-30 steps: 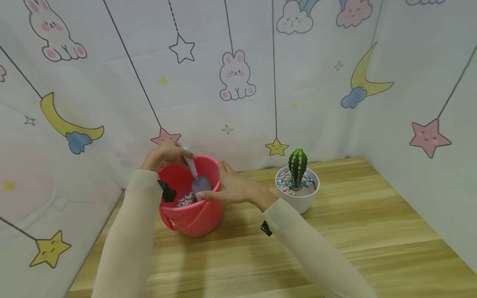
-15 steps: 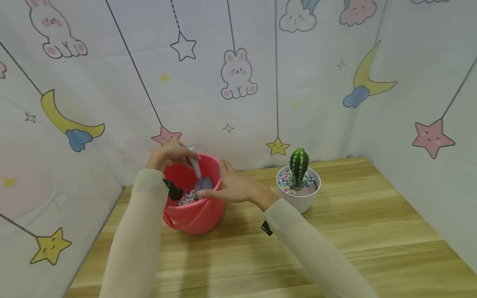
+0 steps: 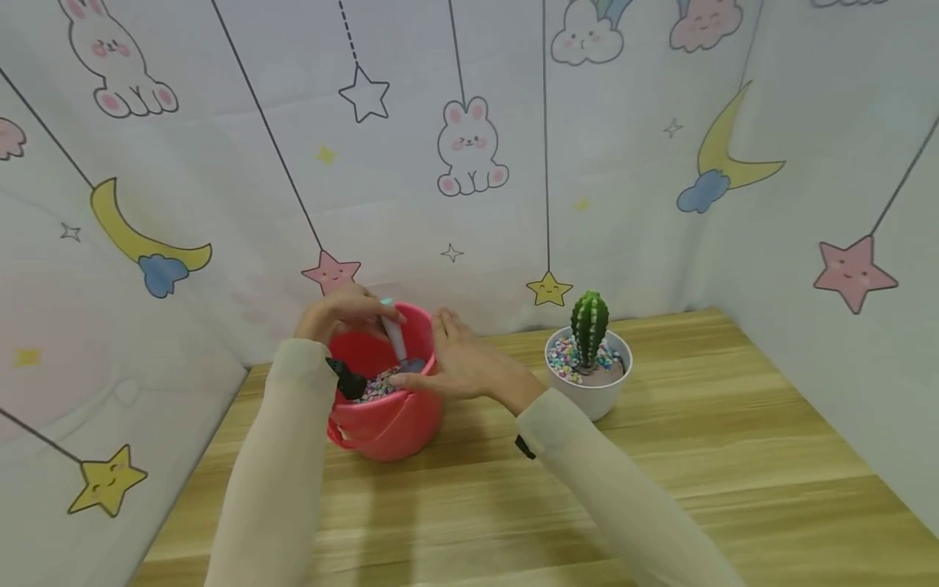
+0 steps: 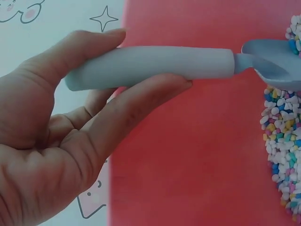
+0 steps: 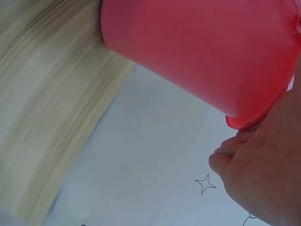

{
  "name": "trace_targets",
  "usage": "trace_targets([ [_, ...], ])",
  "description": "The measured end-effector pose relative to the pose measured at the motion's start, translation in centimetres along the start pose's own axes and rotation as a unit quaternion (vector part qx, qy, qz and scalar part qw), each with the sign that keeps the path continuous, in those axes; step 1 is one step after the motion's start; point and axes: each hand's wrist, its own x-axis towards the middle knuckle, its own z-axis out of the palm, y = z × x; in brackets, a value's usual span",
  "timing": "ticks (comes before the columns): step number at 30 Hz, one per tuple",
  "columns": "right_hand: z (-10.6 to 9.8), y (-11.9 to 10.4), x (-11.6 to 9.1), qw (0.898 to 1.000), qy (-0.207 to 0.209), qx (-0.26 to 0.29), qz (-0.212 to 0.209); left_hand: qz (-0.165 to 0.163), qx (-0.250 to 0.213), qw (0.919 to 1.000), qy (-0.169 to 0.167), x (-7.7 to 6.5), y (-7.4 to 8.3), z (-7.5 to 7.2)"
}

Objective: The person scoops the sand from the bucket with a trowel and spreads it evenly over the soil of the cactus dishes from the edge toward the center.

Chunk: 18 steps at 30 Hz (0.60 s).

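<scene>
My left hand pinches the pale handle of a small trowel between thumb and fingers, over the red bucket. The trowel's grey-blue blade points down into the bucket. Part of that blade lies among small multicoloured pebbles, and its tip is outside the left wrist view. On the bucket's right side rests my right hand, fingers fairly straight along the outside and thumb stretched over the rim. The right wrist view has this hand against the bucket's lip, with part of its fingers hidden.
A white pot with a green cactus and similar pebbles stands right of the bucket. Both are on a wood-grain table. Behind it, a printed cloth backdrop hangs close to the bucket.
My left hand has shifted slightly right, and the trowel blade has dropped lower toward the pebbles, showing less above the right thumb. The right hand stays at the rim.
</scene>
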Motion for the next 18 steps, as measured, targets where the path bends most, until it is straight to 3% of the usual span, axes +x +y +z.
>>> trace_targets([
  [7, -0.3, -0.3, 0.1, 0.999, -0.002, -0.054, 0.000, -0.003, -0.029, 0.9996, -0.007, 0.1, 0.0, 0.1],
  [12, -0.3, -0.4, 0.1, 0.998, -0.001, -0.059, 0.006, -0.001, -0.041, 0.9991, -0.003, -0.1, -0.4, 0.1],
  [18, -0.4, -0.5, -0.1, 0.999, -0.004, -0.053, 0.004, 0.001, -0.072, 0.9970, -0.028, -0.3, -0.9, -0.1],
])
